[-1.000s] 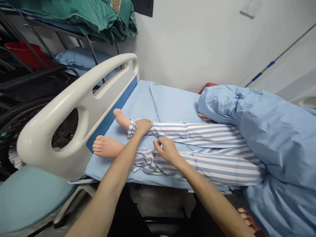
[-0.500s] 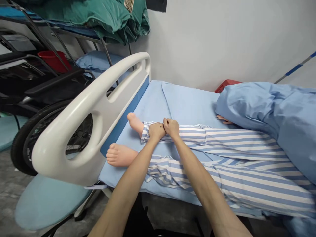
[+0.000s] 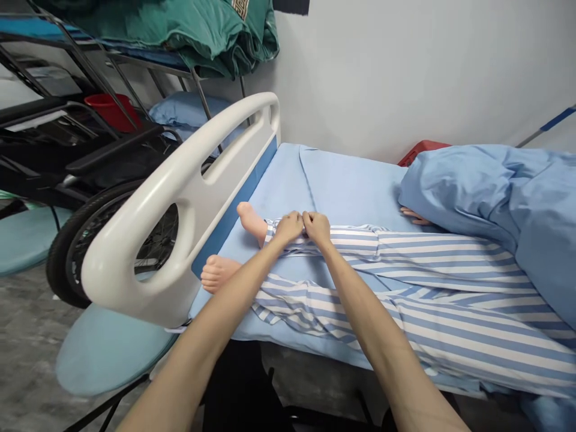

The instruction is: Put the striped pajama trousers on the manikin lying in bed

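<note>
Grasping the striped trouser cuff [image 3: 273, 233], side by side: left hand [image 3: 289, 227] and right hand [image 3: 317, 228], fingers closed, cloth pinched and gathered between them; bare foot [image 3: 250, 221] at nine o'clock, just beyond, white bed rail [image 3: 189, 204] further out.

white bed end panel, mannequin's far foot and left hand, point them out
White bed end panel [image 3: 180, 192]: head view, on the solid part between its two openings.
Mannequin's far foot [image 3: 250, 219]: head view, on the top of the foot.
Left hand [image 3: 289, 227]: head view, on the back of the hand.
</note>
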Tool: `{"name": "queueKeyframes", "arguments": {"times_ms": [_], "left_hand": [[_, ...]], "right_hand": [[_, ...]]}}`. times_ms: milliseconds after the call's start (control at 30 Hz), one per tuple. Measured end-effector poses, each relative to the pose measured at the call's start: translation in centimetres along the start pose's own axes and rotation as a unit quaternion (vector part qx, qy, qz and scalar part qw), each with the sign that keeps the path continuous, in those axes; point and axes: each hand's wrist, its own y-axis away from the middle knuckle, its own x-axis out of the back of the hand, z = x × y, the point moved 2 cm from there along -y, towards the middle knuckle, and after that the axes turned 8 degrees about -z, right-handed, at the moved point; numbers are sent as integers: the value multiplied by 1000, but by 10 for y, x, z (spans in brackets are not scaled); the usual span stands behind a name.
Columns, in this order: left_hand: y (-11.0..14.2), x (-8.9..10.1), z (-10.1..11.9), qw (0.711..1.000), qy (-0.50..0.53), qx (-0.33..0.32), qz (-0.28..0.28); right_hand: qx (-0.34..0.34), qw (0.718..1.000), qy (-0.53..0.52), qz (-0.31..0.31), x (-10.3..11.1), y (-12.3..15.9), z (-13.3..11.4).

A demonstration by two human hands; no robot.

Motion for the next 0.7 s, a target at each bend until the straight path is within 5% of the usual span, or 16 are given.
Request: {"name": "queueKeyframes", "arguments": {"times_ms": [100,200,400,700], "left_hand": [[-12,20,11,985,150,-29,86],[-18,13,17,964,212,-30,159],[-13,-40,8,996,-26,29,80],[-15,-39,6,994,-94,30,49]], "right_hand": [[-1,999,-36,11,2,-2,3],[-16,998,-51,27,2,-6,9],[-27,998,-22,50,-1,-8,13],[-49,998,17,26,1,-4,6]]}}
